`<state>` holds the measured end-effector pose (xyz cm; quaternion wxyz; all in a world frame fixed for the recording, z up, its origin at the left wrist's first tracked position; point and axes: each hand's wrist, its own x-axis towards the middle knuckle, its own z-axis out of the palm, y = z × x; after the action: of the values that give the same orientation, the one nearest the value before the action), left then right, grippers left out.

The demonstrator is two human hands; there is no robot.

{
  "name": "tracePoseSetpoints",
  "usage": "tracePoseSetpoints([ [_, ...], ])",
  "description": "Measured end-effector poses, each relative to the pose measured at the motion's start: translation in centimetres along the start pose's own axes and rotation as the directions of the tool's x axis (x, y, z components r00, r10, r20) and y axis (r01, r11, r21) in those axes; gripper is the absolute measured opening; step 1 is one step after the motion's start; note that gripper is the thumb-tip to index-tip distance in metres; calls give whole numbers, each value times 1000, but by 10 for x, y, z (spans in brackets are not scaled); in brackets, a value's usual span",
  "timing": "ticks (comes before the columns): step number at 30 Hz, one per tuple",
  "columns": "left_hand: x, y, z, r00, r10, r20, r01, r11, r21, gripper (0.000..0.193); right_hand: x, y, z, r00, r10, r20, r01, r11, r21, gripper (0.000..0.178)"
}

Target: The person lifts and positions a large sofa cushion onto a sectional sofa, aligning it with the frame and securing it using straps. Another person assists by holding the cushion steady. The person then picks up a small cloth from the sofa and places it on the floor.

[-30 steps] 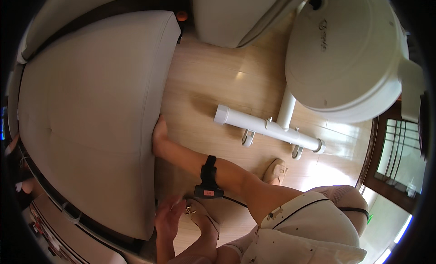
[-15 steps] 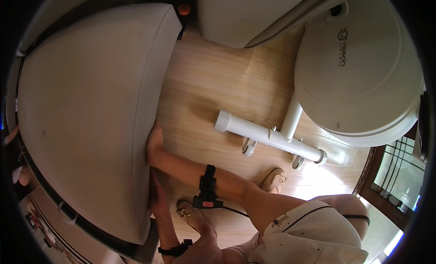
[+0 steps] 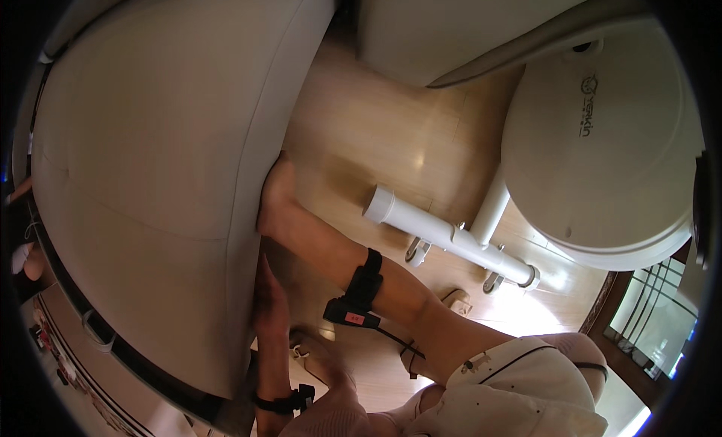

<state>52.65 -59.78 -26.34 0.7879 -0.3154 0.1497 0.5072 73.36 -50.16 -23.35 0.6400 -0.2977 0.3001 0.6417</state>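
A large beige padded cushion (image 3: 158, 159) with a seamed side edge fills the left of the view. My right hand (image 3: 278, 190) is at its right-hand edge, with the fingers going out of sight against or beneath the padding. Lower along the same edge, my left hand (image 3: 271, 301) also holds on from below, in shadow, its fingers partly hidden. Each forearm wears a black strap; a small black box (image 3: 350, 314) with a cable sits on the right one.
To the right stands a round white covered unit (image 3: 602, 151) on a white tubular base (image 3: 444, 234) with casters. Another beige upholstered piece (image 3: 451, 31) is at the top. Wooden floor (image 3: 391, 128) lies between. A person's limb (image 3: 31, 262) shows at the far left.
The cushion has shifted up and right in the view, its far corner now out of sight, and both hands have moved with it. My view has shifted slightly too.
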Motion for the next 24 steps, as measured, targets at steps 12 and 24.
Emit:
tracePoseSetpoints([
  [12, 40, -46, -20, 999, -5, -35, 4, 1000, -3, 49, 11, -58, -6, 992, -87, 90, 93, 993, -67, 70],
  [24, -49, -117, 82, 979, -203, -30, 35, 21, 999, 50, -6, -48, -3, 958, -219, 187, 249, 955, -161, 62],
])
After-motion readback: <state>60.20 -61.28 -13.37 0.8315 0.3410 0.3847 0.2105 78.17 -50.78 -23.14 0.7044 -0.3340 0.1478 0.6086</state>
